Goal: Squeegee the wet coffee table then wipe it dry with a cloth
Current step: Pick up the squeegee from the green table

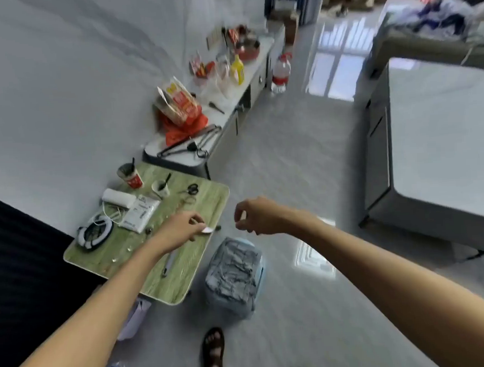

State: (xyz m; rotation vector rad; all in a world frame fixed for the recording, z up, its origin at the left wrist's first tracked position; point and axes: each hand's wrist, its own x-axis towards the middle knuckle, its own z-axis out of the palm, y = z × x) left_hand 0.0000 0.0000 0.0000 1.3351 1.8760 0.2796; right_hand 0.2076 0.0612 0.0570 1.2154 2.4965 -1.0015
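The grey coffee table (445,142) stands on the right, its pale top glossy. My left hand (181,226) reaches over a small green folding table (208,202) and pinches a small white object (208,230) with a dark tip; I cannot tell what it is. A slim grey handled tool (168,264) lies on the green table just under my left forearm. A white rolled bundle (117,198), possibly a cloth, lies at the green table's far side. My right hand (254,216) hovers over the floor beside the green table, fingers loosely curled and apart, holding nothing.
A bin lined with a grey bag (235,280) stands on the floor between my arms. The green table also holds cups (131,176), scissors (191,189) and a white packet (140,213). A cluttered low cabinet (230,110) runs along the wall. My sandalled foot (214,352) is below.
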